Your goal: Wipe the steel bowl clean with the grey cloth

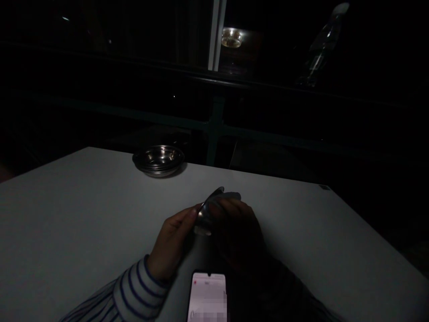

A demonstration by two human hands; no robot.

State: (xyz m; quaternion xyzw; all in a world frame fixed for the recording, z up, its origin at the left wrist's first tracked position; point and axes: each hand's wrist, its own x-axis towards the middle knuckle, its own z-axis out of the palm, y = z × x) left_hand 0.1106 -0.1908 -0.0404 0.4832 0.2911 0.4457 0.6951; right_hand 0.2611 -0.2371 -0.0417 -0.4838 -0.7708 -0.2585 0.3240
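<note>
A shiny metal dish (203, 219) is held tilted on edge above the table, its rim standing up between my hands. My left hand (172, 239) pinches its left side, thumb and fingers closed on the rim. My right hand (237, 228) is in deep shadow and curls over the dish's right side, covering much of it. The dish looks like the metal bowls farther back, though its full shape is hidden. Just below my hands lies a phone (208, 297) with a lit screen, partly blurred out.
A stack of shallow metal bowls (159, 161) stands near the far edge of the white table (100, 214). Beyond it is a dark window with a pale upright frame (216, 36). A clear plastic bottle (321, 49) stands at the upper right. The room is very dim.
</note>
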